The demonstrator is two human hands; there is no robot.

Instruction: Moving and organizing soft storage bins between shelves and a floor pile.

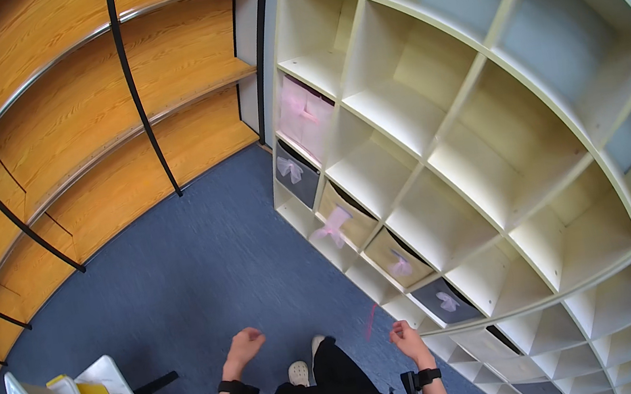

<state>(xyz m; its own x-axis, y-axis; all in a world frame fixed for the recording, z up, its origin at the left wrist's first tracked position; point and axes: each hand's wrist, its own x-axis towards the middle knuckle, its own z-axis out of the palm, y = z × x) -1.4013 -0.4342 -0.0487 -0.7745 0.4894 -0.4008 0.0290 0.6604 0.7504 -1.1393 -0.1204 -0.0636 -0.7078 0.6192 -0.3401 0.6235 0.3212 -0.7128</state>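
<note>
Grip released — left hand (245, 348) loosely curled above blue floor (180, 274), right hand (409, 340) likewise near white shelving (487, 54).

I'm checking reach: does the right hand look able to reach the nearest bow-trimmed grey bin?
Probably yes: the right hand looks empty, and nothing visible blocks the grey bin, though depth is uncertain.

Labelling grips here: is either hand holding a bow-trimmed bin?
No, the left hand and the right hand hold no bin; the bow-trimmed bins sit in the white shelf.
</note>
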